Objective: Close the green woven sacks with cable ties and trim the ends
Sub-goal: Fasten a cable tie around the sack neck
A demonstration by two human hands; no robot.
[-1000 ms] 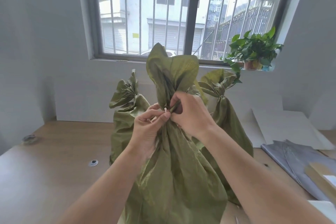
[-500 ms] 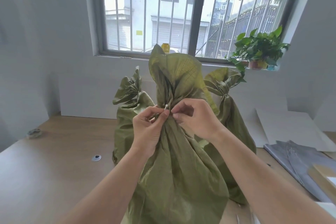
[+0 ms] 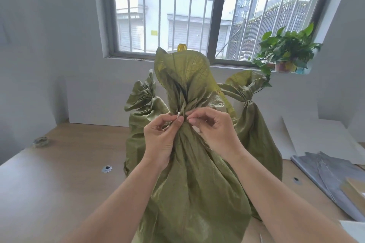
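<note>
A pale wooden table (image 3: 59, 183) stands below a barred window (image 3: 197, 16) in a grey-walled room, with a leafy green potted plant (image 3: 286, 49) on the sill at the right. At the middle of the table, nearest the camera, a tall olive-green woven sack (image 3: 193, 183) stands upright, its neck gathered and its top flaring above. The left hand (image 3: 160, 140) pinches the short end of a thin white cable tie (image 3: 178, 114) between thumb and forefinger, right at the neck. The right hand (image 3: 213, 128) has its fingers curled, with thumb and forefinger pressed together on the gathered neck just beside the tie; what lies between them is too small to tell. Behind stand a second green sack (image 3: 142, 116) to the left and a third green sack (image 3: 254, 124) to the right, both cinched at the neck. A small round grey disc (image 3: 106, 168) and a roll of tape (image 3: 41, 141) lie on the left of the table. Grey folded sheets (image 3: 320, 169) and white flat boards (image 3: 316, 136) are at the right.
</note>
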